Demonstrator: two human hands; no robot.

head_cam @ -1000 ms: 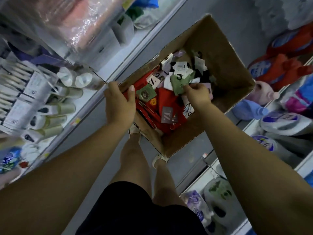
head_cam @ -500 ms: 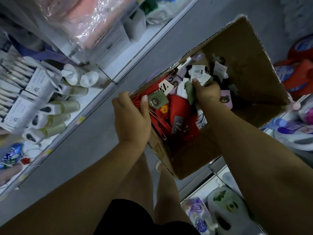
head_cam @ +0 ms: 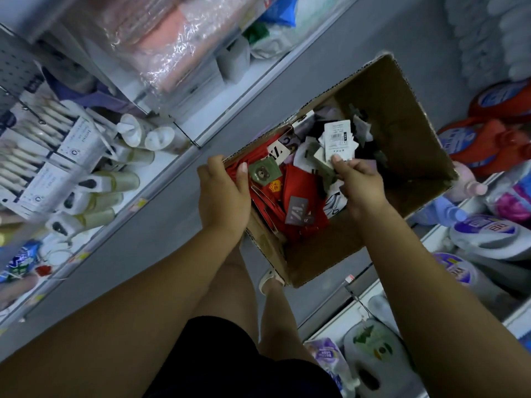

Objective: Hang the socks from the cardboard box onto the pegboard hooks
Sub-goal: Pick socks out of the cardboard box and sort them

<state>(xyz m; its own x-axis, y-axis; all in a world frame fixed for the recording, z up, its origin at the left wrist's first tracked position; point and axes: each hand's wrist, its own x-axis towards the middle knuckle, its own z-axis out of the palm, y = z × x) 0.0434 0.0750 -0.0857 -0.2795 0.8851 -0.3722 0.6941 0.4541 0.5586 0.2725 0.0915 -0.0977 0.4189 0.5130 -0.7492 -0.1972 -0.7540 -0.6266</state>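
Observation:
An open cardboard box is held up over the aisle floor. Inside lie several packs of socks: red ones with grey and green tags on the near side, white, black and lilac ones further in. My left hand grips the box's near-left rim, thumb inside against the red socks. My right hand is inside the box and pinches a sock pack with white paper tags, lifted a little above the pile. A strip of grey pegboard with hooks shows at the far left.
Left shelves carry tubes, bottles and boxed goods, with wrapped packs above. Right shelves hold red detergent jugs and white and purple refill pouches. The grey aisle floor runs between them. My legs and sandalled foot stand below the box.
My right hand has gathered the tagged sock pack and raised it from the pile. The box has shifted right and nearer in view as my head turned. My left hand keeps its grip.

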